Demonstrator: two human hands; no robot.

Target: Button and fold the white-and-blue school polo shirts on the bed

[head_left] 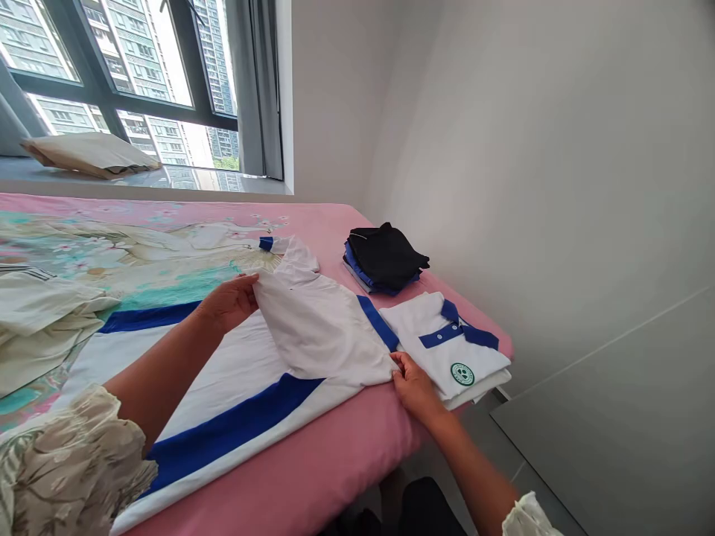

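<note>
A white shirt (324, 320) with blue bands lies spread across the near side of the bed, one part of it folded over. My left hand (230, 301) pinches the fabric at the left edge of that folded part and lifts it slightly. At its right corner, below a blue band, my right hand (416, 387) grips the cloth between thumb and fingers. Just right of that hand sits a folded white polo shirt (447, 346) with a blue collar and a round green badge. The blue-tipped sleeve of the spread shirt points toward the far side.
A stack of folded dark clothes (385, 257), black on top, stands behind the polo shirt. Cream clothing (45, 320) lies at the left on the pink floral bed sheet (318, 216). A paper package (92, 152) rests on the window sill; a wall (558, 186) rises at the right.
</note>
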